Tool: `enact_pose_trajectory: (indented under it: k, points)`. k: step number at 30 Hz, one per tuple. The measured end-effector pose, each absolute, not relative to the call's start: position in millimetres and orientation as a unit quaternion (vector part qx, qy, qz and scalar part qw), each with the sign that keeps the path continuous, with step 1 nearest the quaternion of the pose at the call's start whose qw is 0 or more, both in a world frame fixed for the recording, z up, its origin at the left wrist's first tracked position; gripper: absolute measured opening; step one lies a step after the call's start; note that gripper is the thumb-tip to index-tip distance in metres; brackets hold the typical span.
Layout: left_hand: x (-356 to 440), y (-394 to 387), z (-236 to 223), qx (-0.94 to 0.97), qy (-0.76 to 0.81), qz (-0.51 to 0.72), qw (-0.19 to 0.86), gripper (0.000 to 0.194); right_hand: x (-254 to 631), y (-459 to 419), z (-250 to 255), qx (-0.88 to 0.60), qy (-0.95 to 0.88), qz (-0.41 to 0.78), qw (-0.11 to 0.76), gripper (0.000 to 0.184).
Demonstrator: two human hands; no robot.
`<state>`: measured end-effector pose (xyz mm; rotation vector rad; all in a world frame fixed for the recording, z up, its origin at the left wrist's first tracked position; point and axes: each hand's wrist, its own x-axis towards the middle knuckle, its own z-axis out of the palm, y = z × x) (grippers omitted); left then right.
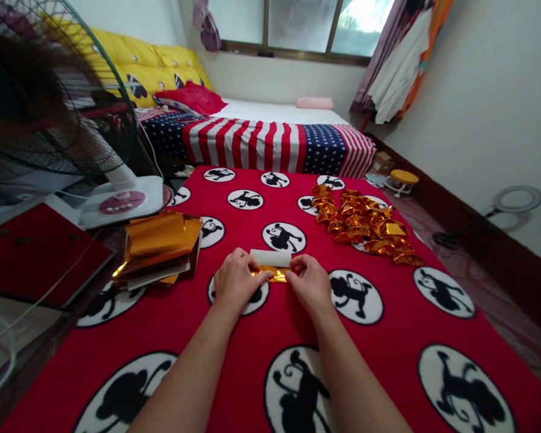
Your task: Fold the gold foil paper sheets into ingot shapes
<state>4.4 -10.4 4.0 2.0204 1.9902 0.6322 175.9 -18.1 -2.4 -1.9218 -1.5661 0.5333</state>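
Observation:
A sheet of gold foil paper (273,275) lies in front of me on the red cloth, its near part folded gold side up and its white back showing beyond. My left hand (238,275) pinches the left end of the fold, thumb pointing inward. At the right end, my right hand (310,281) grips the same sheet between thumb and fingers. To the left sits a stack of flat gold foil sheets (157,243). Several folded gold foil pieces (360,219) stand in rows at the back right.
The red cloth (388,337) has white circles with black monkey figures. An electric fan (121,198) stands at the left beside a dark red panel (40,252). A bed (261,144) is at the far end. On the right are a yellow stool (404,177) and a ring light (518,199).

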Motion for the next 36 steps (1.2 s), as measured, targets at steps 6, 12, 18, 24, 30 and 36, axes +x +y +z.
enact_pose_trajectory:
  k: [6,12,18,24,30,36]
  points:
    - [5.2,-10.7,4.7,0.690,0.681,0.220,0.111,0.033,175.9,-18.4,-4.2,-0.722,-0.595,0.188,0.300,0.014]
    - [5.7,-11.0,5.2,0.690,0.682,0.217,0.110,0.033,168.1,-25.7,-2.2,-0.710,-0.628,0.149,0.281,0.014]
    - [7.0,-11.7,5.7,0.691,0.682,0.218,0.104,0.034,158.2,-31.7,2.1,-0.712,-0.640,0.130,0.258,0.009]
    - [-5.3,-7.8,7.3,0.697,0.664,0.212,0.168,0.021,157.4,-32.7,3.1,-0.716,-0.637,0.148,0.245,0.010]
    - [-17.5,-3.2,7.9,0.719,0.629,0.201,0.218,0.012,157.4,-32.2,4.9,-0.719,-0.636,0.154,0.235,0.011]
    - [-15.3,-3.5,4.0,0.719,0.634,0.206,0.196,0.013,142.9,-34.6,2.1,-0.736,-0.633,0.092,0.222,0.032]
